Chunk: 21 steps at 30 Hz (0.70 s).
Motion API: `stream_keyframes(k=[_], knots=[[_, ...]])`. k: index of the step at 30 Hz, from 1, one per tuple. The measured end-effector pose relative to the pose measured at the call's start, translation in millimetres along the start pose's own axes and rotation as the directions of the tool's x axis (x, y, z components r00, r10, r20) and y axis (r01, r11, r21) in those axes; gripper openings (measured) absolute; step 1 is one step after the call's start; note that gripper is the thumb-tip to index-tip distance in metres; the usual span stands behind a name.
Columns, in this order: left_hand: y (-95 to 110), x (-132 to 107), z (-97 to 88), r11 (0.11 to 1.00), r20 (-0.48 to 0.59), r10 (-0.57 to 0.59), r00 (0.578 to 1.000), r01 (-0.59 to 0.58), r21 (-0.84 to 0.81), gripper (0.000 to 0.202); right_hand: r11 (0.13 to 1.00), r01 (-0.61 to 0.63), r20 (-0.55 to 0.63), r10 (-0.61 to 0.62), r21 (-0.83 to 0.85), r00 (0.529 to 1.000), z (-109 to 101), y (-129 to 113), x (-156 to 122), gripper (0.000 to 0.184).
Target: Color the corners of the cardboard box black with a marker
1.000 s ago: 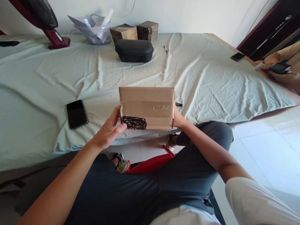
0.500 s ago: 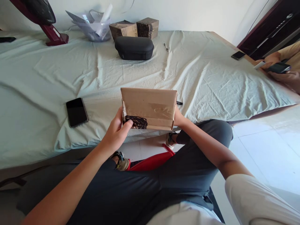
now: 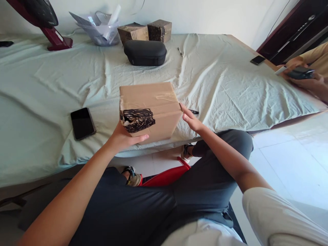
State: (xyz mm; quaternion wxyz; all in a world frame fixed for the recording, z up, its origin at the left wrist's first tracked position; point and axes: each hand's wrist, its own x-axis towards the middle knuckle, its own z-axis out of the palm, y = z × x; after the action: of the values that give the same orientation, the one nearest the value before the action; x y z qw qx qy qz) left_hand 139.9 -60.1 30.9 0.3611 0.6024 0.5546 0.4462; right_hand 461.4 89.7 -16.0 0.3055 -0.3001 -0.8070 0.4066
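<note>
The cardboard box [image 3: 148, 97] is tilted between both hands at the near edge of the cloth-covered worktop [image 3: 220, 99]; whether its underside rests there or hangs free, I cannot tell. The left hand [image 3: 126, 139] is curled round the box's lower left corner, thumb along the near face, below the black scribble [image 3: 139, 119]; its other fingers are mostly hidden. The right hand [image 3: 192, 120] has a looser grip, partly open, touching the box's right corner; how firmly it presses, I cannot tell.

The likeliest trouble is a slip: with the right side held so lightly, a heavy box could swing on the left hand and drop towards the red seat [image 3: 165, 176] below it. The scribbled corner looks worn and might crumple if squeezed hard. A careless sweep could nudge the pen [image 3: 194, 111], just right of the box, or the phone [image 3: 82, 123], left of it. The black case [image 3: 145, 53], well beyond the box, seems safe.
</note>
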Motion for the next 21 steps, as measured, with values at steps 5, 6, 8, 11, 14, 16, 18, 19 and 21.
stream_keyframes(k=[5,6,8,11,14,16,18,19,21], knots=[[-8,1,-8.6,0.994,-0.023,-0.004,1.000,0.007,0.110,0.067,0.647,-0.332,-0.217,0.254,-0.686,0.943,-13,14,18,0.051],[-9,1,-9.1,0.994,-0.021,-0.001,1.000,0.003,0.108,0.066,0.605,-0.315,-0.183,0.270,-0.731,0.945,-13,13,20,0.044],[-8,1,-8.5,0.994,0.000,0.010,1.000,-0.010,0.110,0.064,0.581,-0.257,-0.112,0.273,-0.772,0.955,-10,8,22,0.039],[-4,-1,-6.0,0.991,0.018,0.031,0.999,-0.033,0.131,0.061,0.593,-0.251,-0.071,0.309,-0.765,0.948,-7,-2,21,0.039],[-2,-3,-4.4,0.989,0.012,0.042,0.999,-0.044,0.142,0.058,0.590,-0.305,-0.098,0.356,-0.748,0.929,-9,-8,20,0.039],[-3,-3,-4.5,0.988,0.011,0.052,0.999,-0.053,0.147,0.056,0.582,-0.320,-0.120,0.355,-0.748,0.927,-11,-7,19,0.038],[-5,-3,-5.2,0.986,0.005,0.065,0.998,-0.065,0.153,0.055,0.580,-0.314,-0.129,0.339,-0.752,0.932,-12,-4,18,0.036],[-6,-3,-5.5,0.985,0.004,0.073,0.997,-0.073,0.156,0.055,0.579,-0.311,-0.130,0.332,-0.754,0.934,-13,-3,18,0.036],[-7,-2,-6.0,0.984,0.007,0.078,0.997,-0.078,0.161,0.054,0.571,-0.311,-0.133,0.332,-0.760,0.934,-13,0,18,0.036]])
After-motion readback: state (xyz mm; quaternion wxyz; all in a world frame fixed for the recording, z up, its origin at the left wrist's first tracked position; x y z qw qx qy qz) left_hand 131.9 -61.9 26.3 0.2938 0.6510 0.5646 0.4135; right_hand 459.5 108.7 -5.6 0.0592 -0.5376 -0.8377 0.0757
